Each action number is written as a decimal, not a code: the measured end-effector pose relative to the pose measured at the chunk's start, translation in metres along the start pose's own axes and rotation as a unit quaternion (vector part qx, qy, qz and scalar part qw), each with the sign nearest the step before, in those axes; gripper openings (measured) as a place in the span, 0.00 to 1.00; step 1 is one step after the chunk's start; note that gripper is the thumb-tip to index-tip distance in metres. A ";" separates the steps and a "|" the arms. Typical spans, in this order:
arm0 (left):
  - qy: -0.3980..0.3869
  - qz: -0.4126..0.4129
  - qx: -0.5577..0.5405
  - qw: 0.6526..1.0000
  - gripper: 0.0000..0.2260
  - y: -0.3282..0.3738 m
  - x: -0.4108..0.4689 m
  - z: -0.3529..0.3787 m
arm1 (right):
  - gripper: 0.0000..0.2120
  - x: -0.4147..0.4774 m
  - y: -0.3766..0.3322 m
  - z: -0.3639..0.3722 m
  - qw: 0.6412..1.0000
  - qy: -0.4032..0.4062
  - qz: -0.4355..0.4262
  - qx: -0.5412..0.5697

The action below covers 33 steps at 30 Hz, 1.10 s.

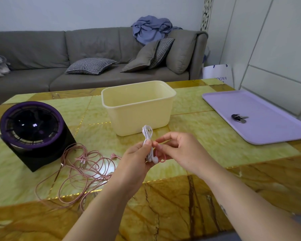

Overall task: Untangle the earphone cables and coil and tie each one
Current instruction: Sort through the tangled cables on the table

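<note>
Spanning most of the view, the yellow-green marbled tabletop (215, 153) carries a lilac tray (268, 131) at the right, a cream tub (139, 117) in the middle and a round black-and-purple device (31, 129) at the left. Just beside that device a loose tangle of pink earphone cables (80, 173) sprawls flat on the tabletop, its loops running toward the near edge, with jack plugs and one earbud showing. Above the tabletop, in front of the tub, the left hand (134, 159) pinches a white earphone cable (147, 134) folded into a slim bundle. The bundle stands upright with its long axis vertical: the bend of its loops points up toward the tub, and the earbuds and plug hang out below the fingers. The right hand (181, 150), fingers curled, meets the bundle at its middle and grips a thin pink band (161, 158), which loops down beside the earbuds.
</note>
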<state>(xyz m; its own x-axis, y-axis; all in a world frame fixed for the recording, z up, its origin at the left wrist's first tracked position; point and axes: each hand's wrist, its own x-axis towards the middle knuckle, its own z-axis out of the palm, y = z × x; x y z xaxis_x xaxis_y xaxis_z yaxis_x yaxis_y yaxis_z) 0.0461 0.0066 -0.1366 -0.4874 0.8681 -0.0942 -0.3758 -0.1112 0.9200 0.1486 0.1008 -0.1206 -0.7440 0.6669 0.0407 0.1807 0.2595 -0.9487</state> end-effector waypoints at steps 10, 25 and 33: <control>0.014 -0.047 -0.156 0.987 0.12 0.009 0.000 0.001 | 0.08 0.008 -0.001 -0.005 0.915 0.020 0.162 0.369; 0.033 -0.028 -0.168 0.985 0.12 0.019 0.003 -0.012 | 0.04 0.000 -0.004 -0.005 0.966 -0.112 0.162 0.169; 0.032 -0.013 0.241 0.970 0.14 0.005 -0.002 -0.012 | 0.02 0.004 -0.008 -0.008 0.957 0.106 0.035 0.267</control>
<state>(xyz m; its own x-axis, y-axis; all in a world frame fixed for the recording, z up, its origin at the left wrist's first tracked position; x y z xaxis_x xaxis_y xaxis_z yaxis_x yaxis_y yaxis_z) 0.0355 -0.0013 -0.1360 -0.5368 0.8337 -0.1296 0.0150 0.1630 0.9865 0.1500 0.1072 -0.1106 -0.5840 0.8115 -0.0201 -0.1716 -0.1477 -0.9740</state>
